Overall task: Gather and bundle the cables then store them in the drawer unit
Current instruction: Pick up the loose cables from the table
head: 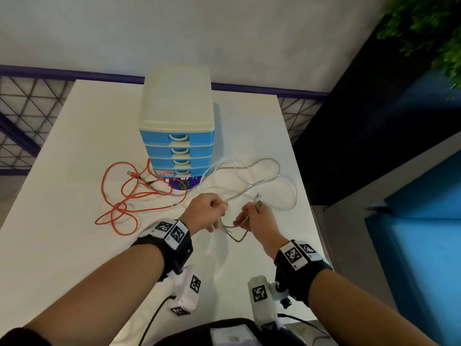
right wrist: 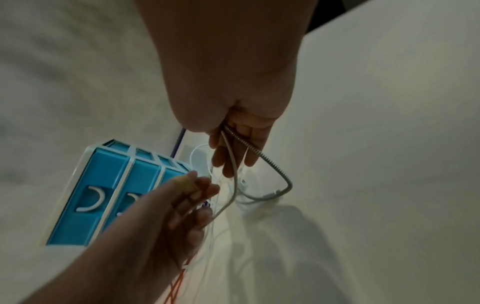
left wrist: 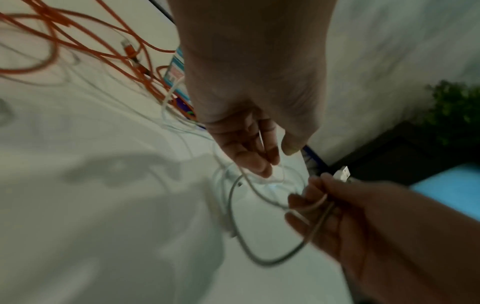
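One drawer unit (head: 176,136) stands upright at the far middle of the white table (head: 62,245), with four blue drawers stacked in it, all pushed in. Three cables show. One orange cable (head: 119,201) lies in loose tangled loops on the table, left of the unit and just in front of it. One white cable (head: 287,193) and one grey braided cable (head: 264,162) sprawl in loops to the unit's right, crossing each other; both run down to the two hands, which are raised above the table near its front edge.

The left hand (head: 205,211) has its fingers curled, pinching strands of the pale cables between thumb and fingertips. The right hand (head: 254,218) has its fingers curled round the same cables, with one white plug (head: 258,199) sticking up above its knuckles. Between the two hands a short loop of grey cable hangs down. How many strands each hand holds I cannot tell

Each wrist carries one black strap with square coded tags
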Available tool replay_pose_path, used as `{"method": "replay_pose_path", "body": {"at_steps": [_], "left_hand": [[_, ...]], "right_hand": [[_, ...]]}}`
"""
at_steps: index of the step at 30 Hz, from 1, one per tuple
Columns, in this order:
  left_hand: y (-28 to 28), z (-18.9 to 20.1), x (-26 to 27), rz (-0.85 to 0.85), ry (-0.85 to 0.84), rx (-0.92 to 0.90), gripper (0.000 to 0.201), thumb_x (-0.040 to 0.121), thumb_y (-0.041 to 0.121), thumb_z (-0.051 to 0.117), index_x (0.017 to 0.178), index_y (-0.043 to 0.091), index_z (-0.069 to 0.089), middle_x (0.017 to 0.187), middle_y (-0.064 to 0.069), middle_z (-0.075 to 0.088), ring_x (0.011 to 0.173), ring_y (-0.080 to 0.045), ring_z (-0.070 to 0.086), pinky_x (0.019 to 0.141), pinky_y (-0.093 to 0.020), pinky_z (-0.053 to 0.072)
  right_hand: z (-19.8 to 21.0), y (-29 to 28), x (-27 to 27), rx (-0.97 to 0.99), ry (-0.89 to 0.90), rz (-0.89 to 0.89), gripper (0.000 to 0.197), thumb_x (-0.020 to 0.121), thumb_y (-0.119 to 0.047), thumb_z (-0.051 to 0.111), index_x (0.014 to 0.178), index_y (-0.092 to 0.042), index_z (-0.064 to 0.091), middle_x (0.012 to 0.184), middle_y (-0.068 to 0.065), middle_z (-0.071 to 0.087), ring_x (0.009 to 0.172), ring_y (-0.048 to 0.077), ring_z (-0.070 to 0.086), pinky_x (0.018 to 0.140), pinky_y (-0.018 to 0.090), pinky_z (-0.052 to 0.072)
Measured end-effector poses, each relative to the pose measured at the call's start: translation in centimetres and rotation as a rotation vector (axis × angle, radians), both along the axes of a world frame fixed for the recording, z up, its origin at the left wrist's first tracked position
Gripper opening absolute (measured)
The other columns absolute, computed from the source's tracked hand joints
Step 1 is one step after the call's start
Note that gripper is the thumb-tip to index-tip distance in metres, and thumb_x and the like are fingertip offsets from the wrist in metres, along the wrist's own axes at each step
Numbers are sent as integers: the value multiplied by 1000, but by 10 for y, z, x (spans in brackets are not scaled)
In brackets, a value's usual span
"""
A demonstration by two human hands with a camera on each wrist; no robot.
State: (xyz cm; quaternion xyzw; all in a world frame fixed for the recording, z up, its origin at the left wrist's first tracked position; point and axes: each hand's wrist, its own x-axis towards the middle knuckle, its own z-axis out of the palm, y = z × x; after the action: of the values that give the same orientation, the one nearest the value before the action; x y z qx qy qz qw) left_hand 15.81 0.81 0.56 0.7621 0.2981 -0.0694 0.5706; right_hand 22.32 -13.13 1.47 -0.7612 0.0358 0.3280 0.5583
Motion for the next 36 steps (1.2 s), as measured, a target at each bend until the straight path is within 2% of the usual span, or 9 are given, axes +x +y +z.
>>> {"method": "replay_pose_path", "body": {"at_steps": [2,5,8,12,15,19,26,29,36], "left_hand": [[4,6,18,82,-11,-126,23,92,21,53,92,1,62,83,-12,68,49,-17,59,40,-22,45],[15,15,40,284,-53,-275,16,94,12,49,99,1,58,79,-8,63,44,-13,59,39,-21,47],[40,13,49,425,-83,-125,15,92,13,47,92,2,57,79,-10,61,50,-16,58,42,-23,47],[93,-5,25,257,87,506,25,92,21,47,81,2,60,83,-15,63,78,-31,57,64,-32,38],[123,-24,-3,136,331,701,26,90,16,48,109,6,62,116,-17,55,104,-36,56,83,-43,48],[144,-45,-29,135,436,706,36,88,8,47,123,8,53,130,-19,42,113,-43,51,92,-54,47],[148,-57,-36,61,382,742,35,83,1,53,117,9,56,121,-19,49,107,-40,54,87,-51,49],[147,-54,-39,-8,430,745,33,86,8,54,119,12,55,115,-14,51,110,-36,52,88,-49,48],[128,-30,-41,-265,496,951,43,84,2,48,126,9,49,123,-13,47,116,-32,44,93,-43,44]], "right_hand": [[7,5,9,-39,-57,62,25,101,-9,35,82,-6,52,57,7,54,50,19,58,72,45,56],[11,19,20,-26,-57,76,25,100,-9,36,80,-9,51,57,4,43,43,17,47,53,34,52],[12,35,27,-2,-25,50,22,98,-8,38,80,-8,52,58,4,39,40,15,37,42,27,40],[8,49,32,-16,33,93,21,96,-10,38,82,-9,54,58,2,39,42,14,35,43,25,36],[4,54,34,-43,57,133,22,98,-12,38,83,-10,55,59,1,41,39,11,36,41,23,35],[1,55,34,-73,73,184,23,98,-13,37,84,-12,55,59,0,41,35,8,36,39,21,34],[3,54,36,-96,62,227,24,98,-12,36,83,-12,55,60,0,42,38,10,36,41,23,34],[3,59,35,-100,54,238,24,98,-12,36,84,-12,56,61,0,42,36,9,36,41,22,34],[19,103,27,-41,-80,361,19,95,-10,38,88,-10,56,61,1,40,45,14,34,43,24,32]]}}
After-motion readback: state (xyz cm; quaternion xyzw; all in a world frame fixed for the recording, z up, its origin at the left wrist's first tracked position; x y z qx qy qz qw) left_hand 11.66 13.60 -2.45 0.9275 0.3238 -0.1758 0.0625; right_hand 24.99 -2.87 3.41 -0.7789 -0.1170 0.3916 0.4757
